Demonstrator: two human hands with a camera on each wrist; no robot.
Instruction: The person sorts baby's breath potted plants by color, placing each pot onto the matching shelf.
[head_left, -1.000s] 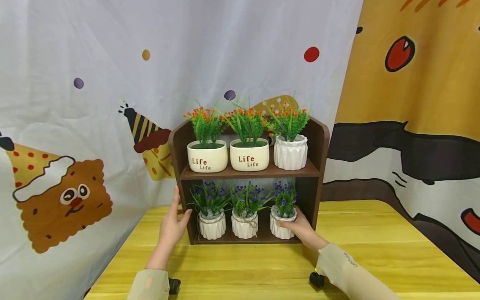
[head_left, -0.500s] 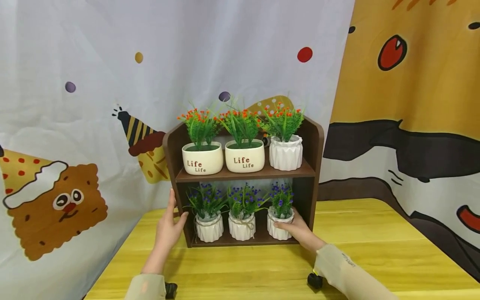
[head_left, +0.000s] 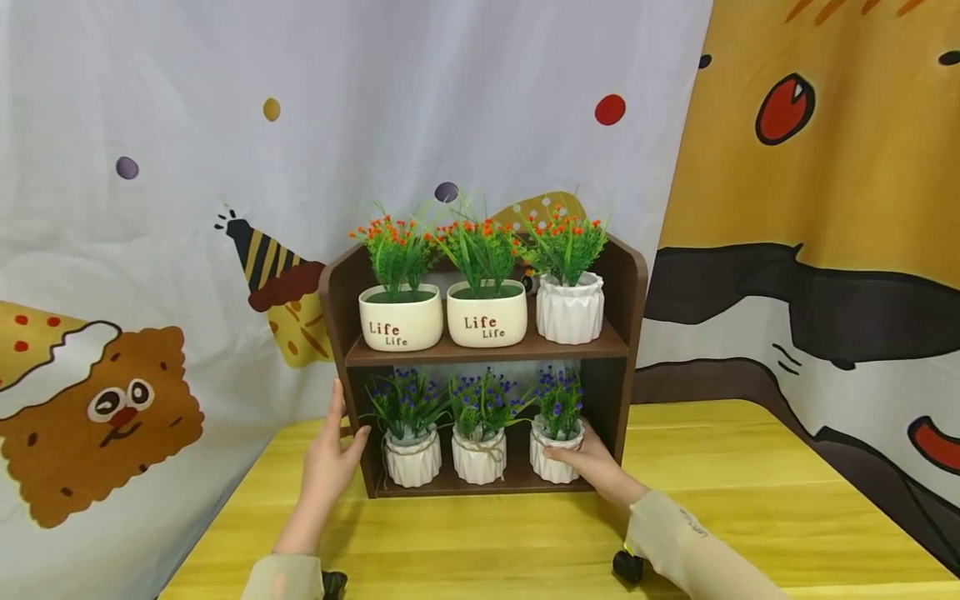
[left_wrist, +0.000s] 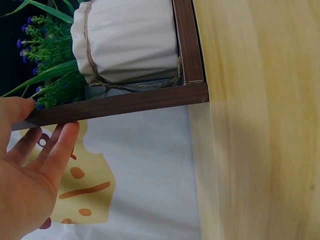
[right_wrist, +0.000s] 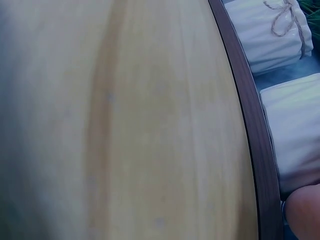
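A dark brown two-tier shelf [head_left: 487, 354] stands on the table. My left hand [head_left: 327, 458] is at its left side panel; in the left wrist view the thumb lies on the inner side and the fingers [left_wrist: 60, 150] on the outer side, pinching the panel. On the lower tier sit white pleated flower pots with purple flowers: a left pot [head_left: 413, 458], a middle pot [head_left: 478, 457] and a right pot [head_left: 551, 460]. My right hand [head_left: 596, 467] grips the right pot, thumb across its front, the other fingers hidden behind it. In the right wrist view only part of that hand shows.
On the upper tier stand two cream "Life" pots [head_left: 401, 321] and a white pleated pot [head_left: 570, 310], all with orange flowers. A printed curtain [head_left: 480, 100] hangs behind the yellow wooden table [head_left: 720, 500].
The view has shifted slightly, so the shelf sits a little further left. Both hands keep their places on the side panel and the right flower pot.
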